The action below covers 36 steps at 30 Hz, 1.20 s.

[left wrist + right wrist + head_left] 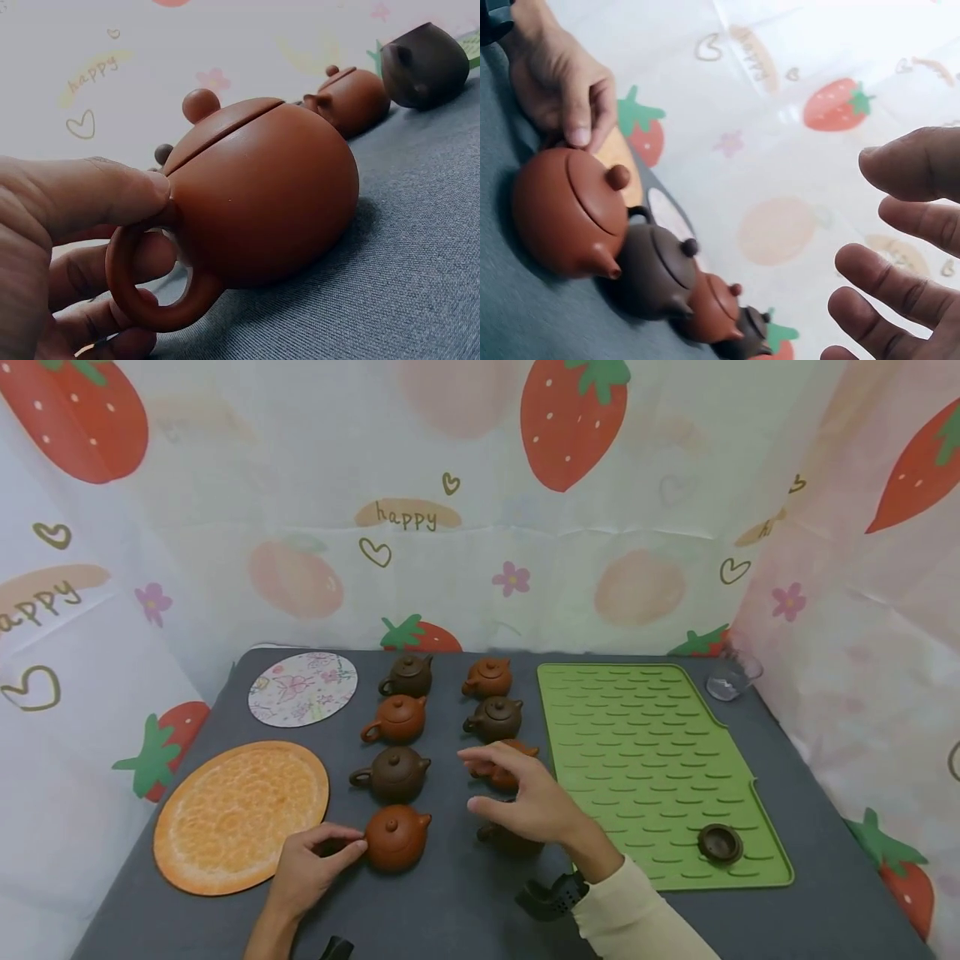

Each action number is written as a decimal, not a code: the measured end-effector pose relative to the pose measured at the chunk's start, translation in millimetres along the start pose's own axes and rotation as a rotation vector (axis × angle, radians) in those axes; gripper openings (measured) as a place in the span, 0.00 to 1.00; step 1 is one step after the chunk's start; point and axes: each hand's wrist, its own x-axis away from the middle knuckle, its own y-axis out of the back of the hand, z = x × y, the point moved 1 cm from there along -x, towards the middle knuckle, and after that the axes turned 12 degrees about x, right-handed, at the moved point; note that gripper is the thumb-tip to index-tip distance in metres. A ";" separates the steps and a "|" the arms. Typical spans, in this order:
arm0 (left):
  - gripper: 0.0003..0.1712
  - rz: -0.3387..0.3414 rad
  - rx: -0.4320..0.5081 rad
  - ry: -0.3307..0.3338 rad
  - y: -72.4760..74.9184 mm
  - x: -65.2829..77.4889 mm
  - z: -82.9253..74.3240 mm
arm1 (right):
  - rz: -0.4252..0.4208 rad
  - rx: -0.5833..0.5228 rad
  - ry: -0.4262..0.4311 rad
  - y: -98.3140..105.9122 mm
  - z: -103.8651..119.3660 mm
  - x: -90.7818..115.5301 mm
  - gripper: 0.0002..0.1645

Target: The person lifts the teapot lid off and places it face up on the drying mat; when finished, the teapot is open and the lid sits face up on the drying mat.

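Left hand: left hand [303,868] sits at about 7 o'clock on the grey table [450,910], thumb and fingers pinching the loop handle of the red-brown teapot [396,837] (the left wrist view shows the thumb [112,196] pressed on top of the handle, other fingers curled beneath).
Red-brown teapot: upright on the table, lid on, nearest pot in the left column, at 6 o'clock from the dark brown teapot [393,773].
Right hand: right hand [525,802] hovers over the right column of pots, fingers spread and loosely bent, holding nothing; a dark pot [504,839] lies partly hidden beneath it.
Left column: four teapots, alternating dark and red-brown, running toward 12 o'clock.
Right column: an orange-brown teapot [487,677] at the far end, a dark one [496,718] next, another orange-brown one [510,768] partly behind the fingers.
Green mat: green mat [645,760] at 3 o'clock of the pots, with a dark lid [720,843] near its close corner.
Orange round mat: orange round mat [240,814] at 9 o'clock, just beside the left hand.
Floral disc: floral disc [302,687] at 11 o'clock.
Glass cup: glass cup [733,675] at the far right corner.
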 end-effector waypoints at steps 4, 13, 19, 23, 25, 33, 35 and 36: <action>0.06 -0.007 -0.011 0.006 -0.2 0.7 0.5 | 0.024 0.009 0.002 -16.0 -8.9 -7.2 0.27; 0.06 -0.005 0.030 0.008 -3.2 0.9 1.7 | 0.041 0.030 0.060 -57.4 -44.4 -17.0 0.25; 0.06 -0.008 0.029 0.006 -4.2 -0.2 0.7 | 0.052 0.047 0.058 -72.6 -45.0 -24.2 0.21; 0.06 -0.006 0.030 -0.008 -3.8 0.3 1.2 | 0.078 0.089 0.005 -83.0 -44.4 -28.5 0.20; 0.05 -0.010 0.030 -0.005 -3.3 0.6 1.4 | 0.090 0.106 -0.013 -88.2 -45.4 -30.3 0.20; 0.06 -0.016 0.020 0.003 -1.8 0.2 1.9 | 0.104 0.158 -0.018 -101.2 -46.7 -36.7 0.19; 0.06 -0.015 0.019 0.006 -1.5 -0.1 2.2 | 0.103 0.179 -0.016 -103.3 -46.5 -38.1 0.19; 0.06 -0.015 0.018 0.009 -1.5 -0.4 2.2 | 0.104 0.188 -0.015 -104.4 -46.6 -38.8 0.19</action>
